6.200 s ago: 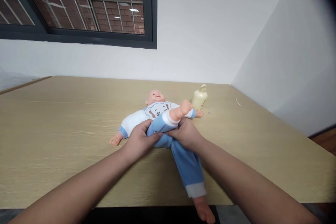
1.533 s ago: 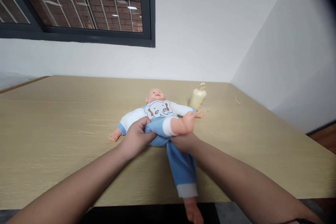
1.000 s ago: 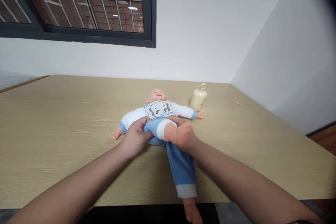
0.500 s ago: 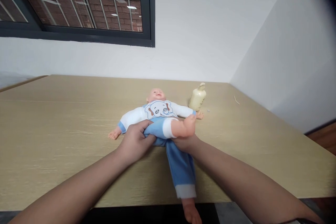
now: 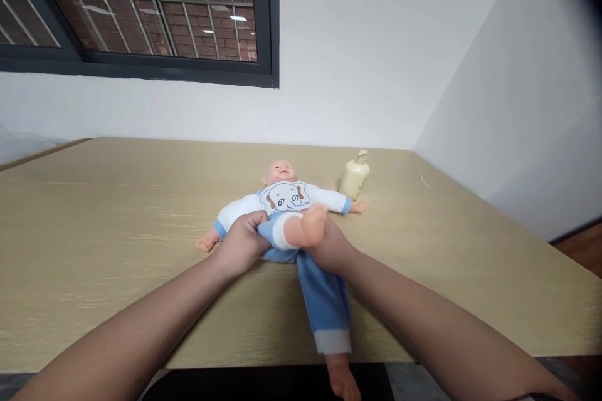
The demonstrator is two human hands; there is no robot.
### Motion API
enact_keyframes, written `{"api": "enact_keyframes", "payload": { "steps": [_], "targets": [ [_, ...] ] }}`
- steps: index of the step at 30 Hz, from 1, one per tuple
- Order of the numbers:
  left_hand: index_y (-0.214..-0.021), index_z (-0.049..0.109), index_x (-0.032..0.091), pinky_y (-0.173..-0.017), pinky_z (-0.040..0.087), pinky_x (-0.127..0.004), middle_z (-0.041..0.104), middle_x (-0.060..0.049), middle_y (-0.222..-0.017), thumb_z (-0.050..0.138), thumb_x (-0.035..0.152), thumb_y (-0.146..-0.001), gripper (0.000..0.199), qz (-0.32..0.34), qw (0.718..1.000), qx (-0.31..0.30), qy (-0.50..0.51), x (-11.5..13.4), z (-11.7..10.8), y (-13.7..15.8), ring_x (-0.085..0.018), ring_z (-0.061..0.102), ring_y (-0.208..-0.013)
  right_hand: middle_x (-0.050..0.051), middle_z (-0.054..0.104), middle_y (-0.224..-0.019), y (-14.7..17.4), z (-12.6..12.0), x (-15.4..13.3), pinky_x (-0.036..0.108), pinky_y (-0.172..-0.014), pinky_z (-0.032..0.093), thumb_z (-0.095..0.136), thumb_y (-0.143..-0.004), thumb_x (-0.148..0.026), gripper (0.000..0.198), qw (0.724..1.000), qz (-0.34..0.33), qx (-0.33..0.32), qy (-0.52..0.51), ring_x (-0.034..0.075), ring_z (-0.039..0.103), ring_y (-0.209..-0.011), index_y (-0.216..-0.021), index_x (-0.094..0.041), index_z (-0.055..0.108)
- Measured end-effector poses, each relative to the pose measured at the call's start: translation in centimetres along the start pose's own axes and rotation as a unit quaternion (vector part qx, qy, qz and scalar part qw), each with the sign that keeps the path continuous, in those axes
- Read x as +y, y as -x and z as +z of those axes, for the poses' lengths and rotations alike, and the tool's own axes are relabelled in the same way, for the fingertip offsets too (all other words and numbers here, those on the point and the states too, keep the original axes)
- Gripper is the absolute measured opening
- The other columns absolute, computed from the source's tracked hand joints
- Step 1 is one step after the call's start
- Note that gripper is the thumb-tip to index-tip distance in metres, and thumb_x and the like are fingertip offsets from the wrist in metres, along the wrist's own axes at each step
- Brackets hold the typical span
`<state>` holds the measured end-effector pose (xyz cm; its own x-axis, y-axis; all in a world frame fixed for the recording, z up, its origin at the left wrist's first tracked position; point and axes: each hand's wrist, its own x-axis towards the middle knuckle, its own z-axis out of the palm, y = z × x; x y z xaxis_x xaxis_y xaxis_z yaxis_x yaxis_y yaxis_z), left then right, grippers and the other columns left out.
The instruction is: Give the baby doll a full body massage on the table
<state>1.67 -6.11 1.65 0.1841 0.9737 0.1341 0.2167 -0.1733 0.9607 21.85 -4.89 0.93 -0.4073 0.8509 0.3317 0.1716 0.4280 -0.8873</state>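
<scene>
Head view, doll [image 5: 285,195], raised leg [image 5: 294,229] in left fingers [image 5: 254,218]

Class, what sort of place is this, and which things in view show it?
Probably a plain indoor room, perhaps for training: a baby doll lies on a broad wood-toned table, with a barred window behind.

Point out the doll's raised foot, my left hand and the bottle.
Raised foot [image 5: 311,227]: head view, middle of the foot.
Left hand [image 5: 242,242]: head view, middle of the hand.
Bottle [image 5: 354,180]: head view, middle of its body.
</scene>
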Motion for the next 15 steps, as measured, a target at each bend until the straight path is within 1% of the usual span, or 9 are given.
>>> {"api": "enact_keyframes", "payload": {
  "steps": [2, 4, 5, 7, 10, 13, 15],
  "targets": [
    [-0.072, 0.057, 0.017, -0.057, 0.036, -0.024, 0.057, 0.004, -0.065, 0.074, 0.026, -0.071, 0.019, -0.011, 1.000, 0.004, -0.012, 0.3, 0.3, 0.1, -0.013, 0.051, -0.061, 0.004, 0.072, -0.102, 0.0, 0.0, -0.3, 0.039, -0.084, 0.057, 0.067, -0.081, -0.030, 0.027, 0.998, 0.014, -0.018, -0.055, 0.024, 0.068, -0.098, -0.106, -0.021, 0.064],
    [-0.082, 0.063, 0.016, -0.063, 0.042, -0.026, 0.062, 0.001, -0.073, 0.071, 0.033, -0.077, 0.020, -0.003, 0.999, 0.007, -0.033, 0.9, 0.5, 0.3, -0.016, 0.055, -0.068, 0.005, 0.072, -0.109, -0.1, 0.2, -0.3, 0.041, -0.092, 0.056, 0.069, -0.082, -0.034, 0.037, 0.990, 0.036, -0.034, -0.129, 0.025, 0.068, -0.105, -0.115, -0.021, 0.061],
    [-0.084, 0.064, 0.016, -0.065, 0.043, -0.027, 0.063, 0.000, -0.075, 0.069, 0.035, -0.080, 0.021, 0.006, 0.999, 0.008, -0.046, 1.1, 0.6, 0.4, -0.017, 0.056, -0.071, 0.005, 0.071, -0.112, -0.2, 0.3, -0.1, 0.042, -0.095, 0.055, 0.069, -0.083, -0.035, 0.038, 0.986, 0.044, -0.037, -0.156, 0.025, 0.068, -0.108, -0.117, -0.022, 0.060],
    [-0.083, 0.065, 0.016, -0.068, 0.045, -0.028, 0.064, -0.001, -0.076, 0.063, 0.037, -0.084, 0.021, 0.029, 0.997, 0.006, -0.073, 1.5, 0.6, 0.5, -0.018, 0.057, -0.073, 0.005, 0.071, -0.115, -0.3, 0.5, 0.1, 0.043, -0.099, 0.053, 0.069, -0.084, -0.035, 0.038, 0.983, 0.053, -0.030, -0.175, 0.025, 0.067, -0.112, -0.119, -0.022, 0.060],
    [-0.085, 0.066, 0.016, -0.071, 0.045, -0.029, 0.066, -0.001, -0.080, 0.061, 0.033, -0.085, 0.018, 0.044, 0.996, -0.014, -0.078, 1.5, 0.4, 0.5, -0.018, 0.058, -0.076, 0.006, 0.072, -0.114, -0.2, 0.5, 0.1, 0.044, -0.099, 0.054, 0.071, -0.083, -0.033, 0.038, 0.989, 0.054, -0.004, -0.137, 0.026, 0.067, -0.111, -0.118, -0.021, 0.062],
    [-0.087, 0.066, 0.016, -0.066, 0.044, -0.027, 0.066, -0.001, -0.079, 0.068, 0.030, -0.080, 0.015, 0.008, 0.999, -0.037, -0.021, 0.9, 0.2, 0.2, -0.017, 0.058, -0.072, 0.007, 0.071, -0.117, 0.0, 0.5, -0.4, 0.044, -0.099, 0.053, 0.074, -0.081, -0.032, 0.038, 0.997, 0.021, 0.034, -0.064, 0.028, 0.066, -0.113, -0.117, -0.022, 0.064],
    [-0.088, 0.066, 0.016, -0.064, 0.044, -0.026, 0.066, 0.000, -0.078, 0.073, 0.028, -0.075, 0.019, -0.020, 0.999, -0.038, 0.021, 0.4, 0.1, 0.0, -0.016, 0.058, -0.070, 0.006, 0.071, -0.117, 0.1, 0.6, -0.7, 0.044, -0.099, 0.053, 0.074, -0.081, -0.031, 0.036, 0.998, 0.004, 0.040, -0.045, 0.028, 0.065, -0.114, -0.115, -0.022, 0.066]
  ]
}}
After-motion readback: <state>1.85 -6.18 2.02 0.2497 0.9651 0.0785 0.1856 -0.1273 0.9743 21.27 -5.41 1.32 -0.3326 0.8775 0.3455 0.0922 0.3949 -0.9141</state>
